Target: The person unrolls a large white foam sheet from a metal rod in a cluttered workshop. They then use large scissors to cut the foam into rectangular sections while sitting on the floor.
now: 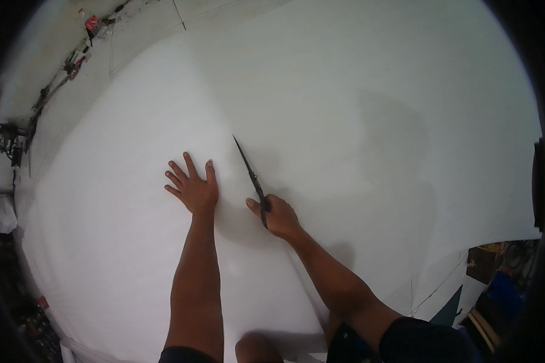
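We have a pair of long, dark metal scissors [255, 177] over the middle of the work surface, slanting so that the narrow tip points to the far left and the handles sit toward us. The blades look closed together, with a small yellowish pivot between them and the handles; whether they touch what lies beneath, we cannot tell. Our right hand [281, 216] is clamped on the handles, its fingers curled around the right side and its thumb showing on the left.

Just to the left, our left hand [198, 192] lies palm down, fingers spread apart and pointing away from us, holding nothing. It rests on a broad, smooth white sheet [121, 163], paper or cloth, that reaches out on all sides; its left part is bright, while the right is greyer and shaded.

Dark sleeves [427, 342] show at the near edge, and between our arms there is a bare knee [257, 349].

Farther out, along the left side, we see a tangled bundle of dark cable [9, 138] and, nearer, a crumpled whitish plastic bag [2, 213]. At the far left stands a clear plastic bottle with a red label [92, 24]. At the near right, beyond the sheet's edge, there is a deep blue item [505, 293] among darker, blurred things.
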The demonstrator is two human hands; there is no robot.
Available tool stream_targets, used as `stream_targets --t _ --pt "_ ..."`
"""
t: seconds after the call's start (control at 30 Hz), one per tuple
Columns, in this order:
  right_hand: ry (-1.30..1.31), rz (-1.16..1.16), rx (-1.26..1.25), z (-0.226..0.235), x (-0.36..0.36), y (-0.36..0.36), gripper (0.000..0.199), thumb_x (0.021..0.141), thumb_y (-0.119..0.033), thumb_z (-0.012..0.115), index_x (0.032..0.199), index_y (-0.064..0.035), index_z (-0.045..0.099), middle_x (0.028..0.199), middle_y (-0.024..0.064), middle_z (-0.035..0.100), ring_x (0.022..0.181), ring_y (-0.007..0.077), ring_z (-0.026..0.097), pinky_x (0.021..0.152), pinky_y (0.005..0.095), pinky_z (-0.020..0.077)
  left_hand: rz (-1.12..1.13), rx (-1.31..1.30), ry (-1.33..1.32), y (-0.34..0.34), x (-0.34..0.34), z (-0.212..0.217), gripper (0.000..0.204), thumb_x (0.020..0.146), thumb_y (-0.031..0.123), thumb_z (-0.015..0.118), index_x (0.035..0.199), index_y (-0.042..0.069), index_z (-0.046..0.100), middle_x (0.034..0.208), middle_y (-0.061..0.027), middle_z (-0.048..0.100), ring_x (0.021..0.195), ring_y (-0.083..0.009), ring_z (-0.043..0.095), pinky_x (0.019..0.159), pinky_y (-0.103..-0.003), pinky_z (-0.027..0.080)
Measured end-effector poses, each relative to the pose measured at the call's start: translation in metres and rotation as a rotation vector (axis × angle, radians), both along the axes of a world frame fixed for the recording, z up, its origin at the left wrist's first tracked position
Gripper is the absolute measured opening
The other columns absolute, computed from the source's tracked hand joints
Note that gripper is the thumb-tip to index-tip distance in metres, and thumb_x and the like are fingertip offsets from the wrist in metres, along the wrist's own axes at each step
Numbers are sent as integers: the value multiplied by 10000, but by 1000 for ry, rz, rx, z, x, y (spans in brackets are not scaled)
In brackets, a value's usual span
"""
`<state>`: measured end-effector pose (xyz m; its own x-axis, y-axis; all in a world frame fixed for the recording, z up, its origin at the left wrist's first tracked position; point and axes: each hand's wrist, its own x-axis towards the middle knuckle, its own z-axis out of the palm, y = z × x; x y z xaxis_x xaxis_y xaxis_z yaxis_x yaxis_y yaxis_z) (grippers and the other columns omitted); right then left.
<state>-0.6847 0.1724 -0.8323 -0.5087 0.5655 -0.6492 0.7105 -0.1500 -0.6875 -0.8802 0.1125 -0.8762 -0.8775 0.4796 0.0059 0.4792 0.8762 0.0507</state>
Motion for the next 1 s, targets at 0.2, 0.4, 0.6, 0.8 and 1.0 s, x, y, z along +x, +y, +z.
stream_targets --t 0.2,0.4,0.6,0.8,1.0 --pt "12 -47 -37 -27 5 3 627 872 -614 581 706 -10 544 673 137 573 644 278 542 643 429 440 -16 66 -30 6 0 -13 758 899 627 451 1518 232 261 1578 -188 137 1456 -416 72 1152 -588 39" --pt "57 -56 -17 -21 -40 32 631 872 -608 585 704 -1 545 662 146 558 648 260 539 644 416 440 5 7 -43 6 -6 -9 783 880 637 483 1513 224 275 1575 -188 147 1453 -414 95 1154 -582 53" --pt "80 -83 35 -24 -123 98 612 871 -595 601 673 -22 521 613 101 518 604 218 506 583 361 415 -5 49 -60 6 -11 -10 801 844 643 529 1497 227 323 1575 -192 146 1446 -440 94 1133 -621 64" --pt "139 -41 106 -39 -141 120 599 873 -569 617 667 -13 531 612 125 529 589 250 514 576 377 422 6 54 -92 10 -13 -14 820 811 615 572 1491 221 335 1574 -196 152 1444 -456 79 1124 -638 54" --pt "209 -77 193 -50 -175 133 616 854 -613 611 651 -42 504 573 76 483 556 195 479 526 348 394 29 7 -128 7 -15 -11 829 797 592 587 1491 216 334 1575 -202 138 1443 -457 82 1127 -633 47"
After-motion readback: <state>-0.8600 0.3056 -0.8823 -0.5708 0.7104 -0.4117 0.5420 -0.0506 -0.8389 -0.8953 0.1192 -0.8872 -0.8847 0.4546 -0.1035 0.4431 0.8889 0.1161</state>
